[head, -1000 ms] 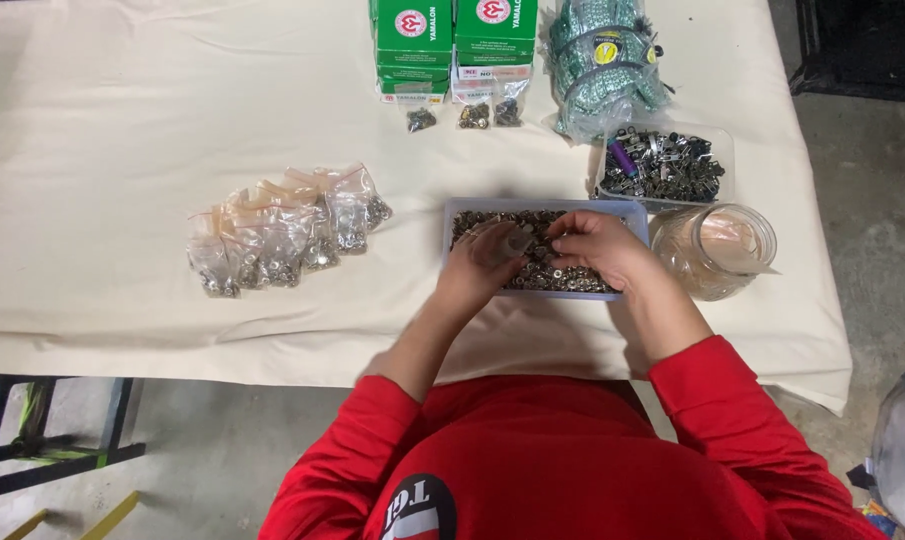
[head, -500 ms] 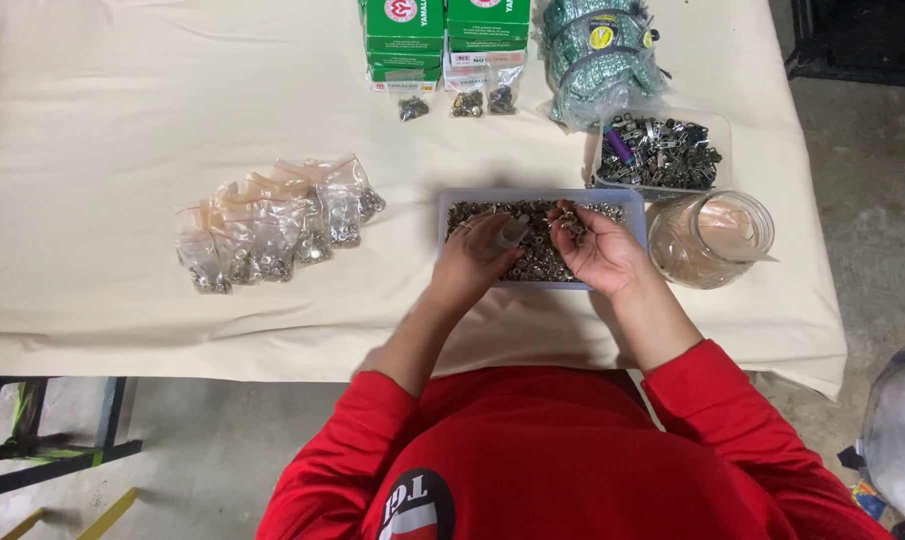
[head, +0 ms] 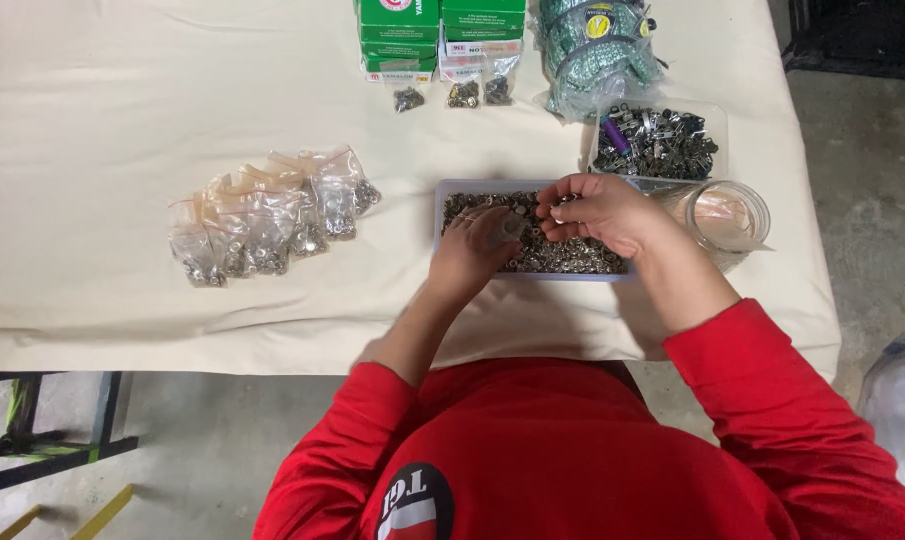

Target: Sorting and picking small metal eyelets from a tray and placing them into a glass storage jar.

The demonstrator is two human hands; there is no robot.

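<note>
A shallow tray (head: pixel 440 205) full of small metal fasteners (head: pixel 572 255) lies on the cream-covered table (head: pixel 102 130) in front of me. My left hand (head: pixel 477 250) rests over the tray's left half and pinches a small clear bag. My right hand (head: pixel 597 210) hovers over the tray's middle, fingers curled around a few metal pieces, close to the left hand. Both red sleeves (head: pixel 752 380) reach in from below.
Several filled clear bags (head: pixel 262 215) lie in a pile to the left. A clear jar (head: pixel 727 215) stands right of the tray, a second tray of metal parts (head: pixel 662 140) behind it. Green boxes (head: pixel 442 30) and a wrapped bundle (head: pixel 597 45) sit at the far edge.
My right hand has moved left and up over the tray toward the left hand. The left hand stays over the tray's left half with the small bag.
</note>
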